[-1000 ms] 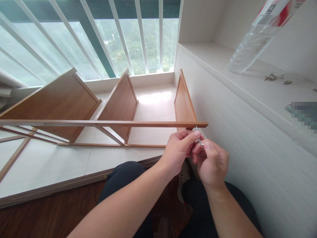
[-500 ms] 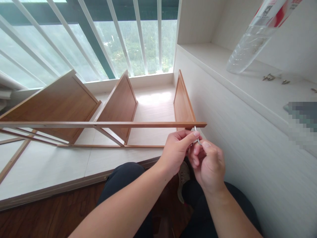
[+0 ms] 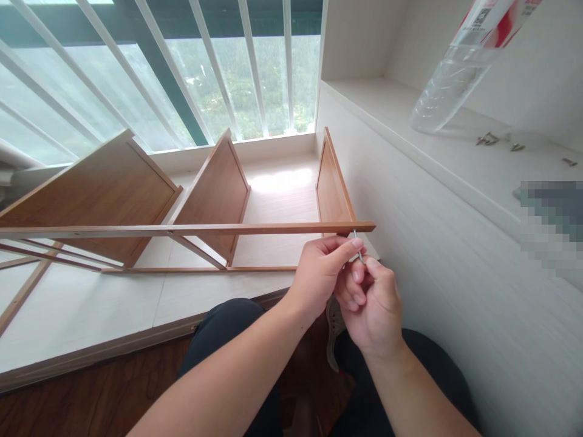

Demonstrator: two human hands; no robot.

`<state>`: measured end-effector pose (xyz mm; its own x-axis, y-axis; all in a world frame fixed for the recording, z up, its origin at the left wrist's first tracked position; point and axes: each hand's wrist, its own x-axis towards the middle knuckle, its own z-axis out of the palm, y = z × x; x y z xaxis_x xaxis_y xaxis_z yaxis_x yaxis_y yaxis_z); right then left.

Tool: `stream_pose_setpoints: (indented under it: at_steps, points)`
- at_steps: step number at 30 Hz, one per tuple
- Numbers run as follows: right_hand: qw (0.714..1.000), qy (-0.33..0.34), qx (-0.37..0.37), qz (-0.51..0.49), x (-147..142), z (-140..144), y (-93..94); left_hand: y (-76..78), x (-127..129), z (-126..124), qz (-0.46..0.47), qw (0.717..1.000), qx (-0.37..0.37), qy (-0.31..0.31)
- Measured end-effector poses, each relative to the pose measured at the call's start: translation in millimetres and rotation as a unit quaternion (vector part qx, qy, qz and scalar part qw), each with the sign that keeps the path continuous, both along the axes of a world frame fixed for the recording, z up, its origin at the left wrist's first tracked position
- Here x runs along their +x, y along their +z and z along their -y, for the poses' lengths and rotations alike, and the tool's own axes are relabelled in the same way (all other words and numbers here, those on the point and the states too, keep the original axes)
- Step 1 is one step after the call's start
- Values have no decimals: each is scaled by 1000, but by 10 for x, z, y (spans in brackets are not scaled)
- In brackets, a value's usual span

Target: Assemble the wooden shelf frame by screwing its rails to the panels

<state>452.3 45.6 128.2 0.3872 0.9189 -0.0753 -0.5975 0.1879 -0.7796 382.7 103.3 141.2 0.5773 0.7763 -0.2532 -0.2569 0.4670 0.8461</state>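
A wooden shelf frame (image 3: pixel 255 229) lies on its side, its long rail running across in front of me. Close to the rail's right end, a thin metal Allen key (image 3: pixel 361 255) meets the wood from below. My left hand (image 3: pixel 321 267) pinches the key's shaft between thumb and fingers, just under the rail. The thumb and forefinger of my right hand (image 3: pixel 376 303) are closed on the key's bent lower end. Fingers partly cover the key, and its tip cannot be made out where it meets the rail.
On the white ledge to the right stand a clear plastic bottle (image 3: pixel 450 88) and several small screws (image 3: pixel 488 139). A pixelated flat object (image 3: pixel 553 206) lies nearer. The white cabinet side (image 3: pixel 437 243) rises close to my right hand. Behind the frame is a barred window (image 3: pixel 228 79).
My right hand has shifted slightly left, and the key's bent end has turned a little. My left hand keeps its pinch. The whole view has moved slightly.
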Motion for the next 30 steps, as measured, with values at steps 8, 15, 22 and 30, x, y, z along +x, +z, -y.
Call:
stream_pose_setpoints:
  at_steps: [8,15,22,30]
  points:
    - [997,-52,8,61,-33,18,-49,12,1,2,10,1000,1,-15]
    - [995,-72,-15,73,-82,1,16,-8,-6,-10,17,1000,4,-14]
    - [992,-89,-41,81,-99,0,95,-38,-25,-26,29,999,4,-21]
    - [984,-95,-86,122,-92,21,143,0,-51,-56,30,999,42,-3]
